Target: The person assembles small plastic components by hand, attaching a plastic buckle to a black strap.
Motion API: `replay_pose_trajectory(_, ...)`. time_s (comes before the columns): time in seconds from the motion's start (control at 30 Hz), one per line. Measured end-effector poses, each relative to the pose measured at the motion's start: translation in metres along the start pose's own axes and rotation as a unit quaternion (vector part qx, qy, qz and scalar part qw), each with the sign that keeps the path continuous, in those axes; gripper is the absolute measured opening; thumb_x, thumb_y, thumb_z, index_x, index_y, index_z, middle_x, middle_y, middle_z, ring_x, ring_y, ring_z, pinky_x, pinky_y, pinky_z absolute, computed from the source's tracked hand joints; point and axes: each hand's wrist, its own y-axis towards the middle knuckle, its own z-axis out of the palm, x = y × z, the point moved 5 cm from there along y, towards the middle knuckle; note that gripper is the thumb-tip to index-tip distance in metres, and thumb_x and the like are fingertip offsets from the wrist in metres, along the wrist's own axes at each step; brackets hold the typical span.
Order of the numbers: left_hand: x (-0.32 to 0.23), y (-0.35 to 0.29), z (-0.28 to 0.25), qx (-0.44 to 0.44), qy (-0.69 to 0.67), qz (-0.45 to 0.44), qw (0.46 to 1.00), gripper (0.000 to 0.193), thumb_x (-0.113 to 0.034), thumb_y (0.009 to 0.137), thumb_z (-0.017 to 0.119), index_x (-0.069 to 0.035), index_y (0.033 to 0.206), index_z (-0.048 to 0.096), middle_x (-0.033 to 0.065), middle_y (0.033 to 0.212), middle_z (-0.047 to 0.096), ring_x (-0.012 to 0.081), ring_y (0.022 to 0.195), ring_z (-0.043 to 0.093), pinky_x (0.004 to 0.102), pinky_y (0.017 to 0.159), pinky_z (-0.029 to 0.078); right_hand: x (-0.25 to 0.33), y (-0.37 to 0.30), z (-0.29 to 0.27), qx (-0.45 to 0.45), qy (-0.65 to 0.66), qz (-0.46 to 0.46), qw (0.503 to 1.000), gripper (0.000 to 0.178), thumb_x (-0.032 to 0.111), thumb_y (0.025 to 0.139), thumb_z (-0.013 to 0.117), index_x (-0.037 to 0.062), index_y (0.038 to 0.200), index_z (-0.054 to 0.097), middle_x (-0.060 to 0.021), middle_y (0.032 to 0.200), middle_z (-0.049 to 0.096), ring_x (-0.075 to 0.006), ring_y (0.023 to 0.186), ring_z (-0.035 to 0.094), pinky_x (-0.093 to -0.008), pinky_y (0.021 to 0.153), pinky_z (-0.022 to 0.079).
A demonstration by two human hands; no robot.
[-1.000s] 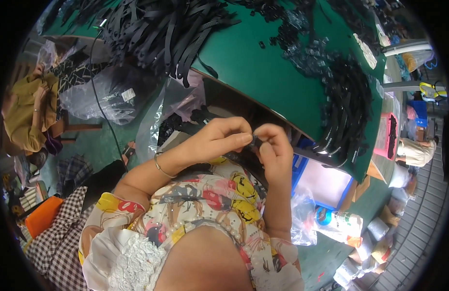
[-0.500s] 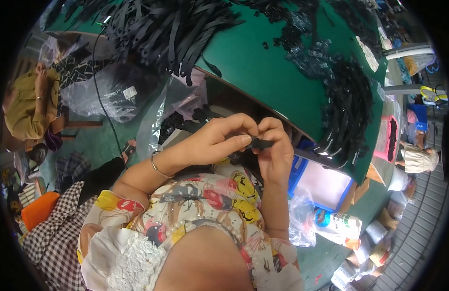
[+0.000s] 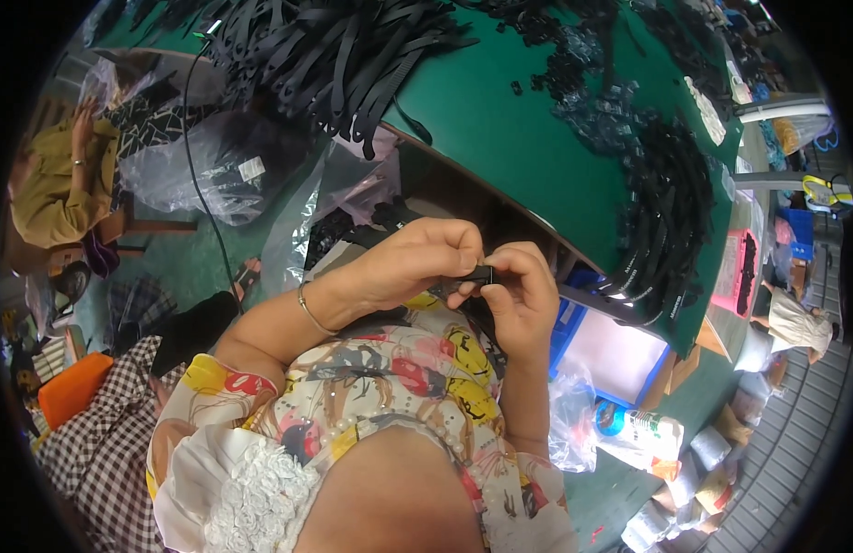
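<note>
Both my hands meet above my lap, just off the near edge of the green table (image 3: 528, 166). Between them is a black strap (image 3: 480, 275), mostly covered by my fingers; a small rectangular end shows, and I cannot tell whether a buckle sits on it. My left hand (image 3: 425, 261), with a bangle on its wrist, pinches it from the left. On the other side, the thumb and fingers of my right hand (image 3: 524, 290) are closed on it. A heap of black straps (image 3: 343, 55) lies on the table at the far left.
More black straps (image 3: 666, 221) and small black plastic parts (image 3: 597, 111) lie on the table's right side. A blue-rimmed bin (image 3: 616, 355) stands below, right of my right arm. Plastic bags (image 3: 205, 170) are at left, near another person in an olive top (image 3: 62, 184).
My fingers have shifted their hold; the right thumb is lower and more of the black strap's end shows between the hands. Both hands stay close together.
</note>
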Motion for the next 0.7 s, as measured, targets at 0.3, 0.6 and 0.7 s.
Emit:
replay_pose_trajectory(0.3,-0.008,0.003,-0.001,-0.039,0.123,0.018,0.991,0.02,-0.02,0.084,0.059,-0.004,0.076,0.05,0.0012,0.071,0.052,0.0071,0.063,0.049,0.0193,0.056,0.04,0.007,0.011,-0.003,0.007,-0.137,-0.041,0.99,0.024,0.011,0.075,0.067,-0.0011,0.092,0.056,-0.0097,0.089,0.051,-0.0175,0.075,0.053,-0.026,0.066,0.045)
replay_pose_trajectory(0.6,-0.005,0.002,-0.008,-0.034,0.281,0.053,0.958,0.027,-0.026,0.08,0.064,0.0,0.079,0.056,0.0013,0.069,0.055,0.0076,0.063,0.049,0.0209,0.056,0.039,0.0,0.0,-0.016,-0.029,-0.157,0.11,0.981,0.012,0.01,0.082,0.057,-0.0003,0.077,0.054,-0.0076,0.064,0.052,-0.0133,0.056,0.049,-0.0245,0.051,0.038)
replay_pose_trajectory(0.7,-0.016,0.0,0.002,-0.02,0.474,0.16,0.866,0.029,-0.026,0.079,0.065,0.001,0.079,0.057,0.0035,0.067,0.055,0.0079,0.061,0.049,0.0225,0.054,0.039,0.01,0.002,-0.009,0.025,-0.165,0.094,0.982,0.014,0.008,0.081,0.057,-0.001,0.07,0.055,-0.0066,0.057,0.05,-0.0115,0.05,0.046,-0.0247,0.047,0.035)
